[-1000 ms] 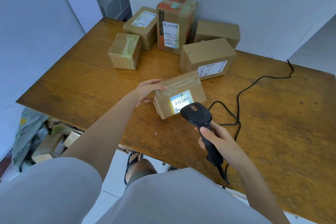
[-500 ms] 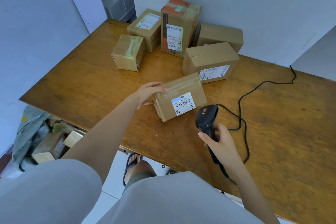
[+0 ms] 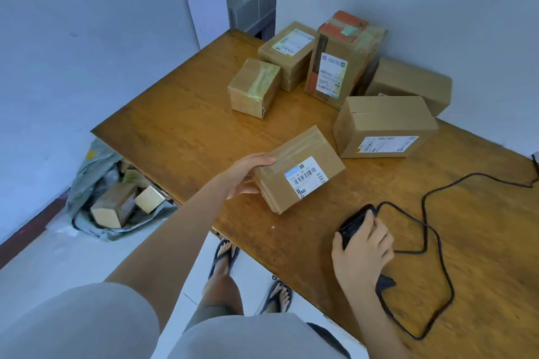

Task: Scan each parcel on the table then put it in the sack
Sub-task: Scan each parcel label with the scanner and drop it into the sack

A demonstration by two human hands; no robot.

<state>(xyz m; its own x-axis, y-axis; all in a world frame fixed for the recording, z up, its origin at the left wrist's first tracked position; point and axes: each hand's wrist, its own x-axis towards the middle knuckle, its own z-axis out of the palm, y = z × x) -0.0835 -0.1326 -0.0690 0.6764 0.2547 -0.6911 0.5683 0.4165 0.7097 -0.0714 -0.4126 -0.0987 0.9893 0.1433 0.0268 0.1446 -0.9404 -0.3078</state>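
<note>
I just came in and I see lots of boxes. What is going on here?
A person is working through parcels. The left hand grips a labelled parcel near the front edge of the table, while the right hand holds the black scanner down on it. Five other parcels wait at the back. The sack on the floor holds a few boxes.

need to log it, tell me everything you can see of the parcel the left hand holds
The parcel is a brown cardboard box with clear tape along its top and a white barcode label on the side facing the camera. It sits askew near the front edge of the wooden table. The left hand grips its left end.
</note>
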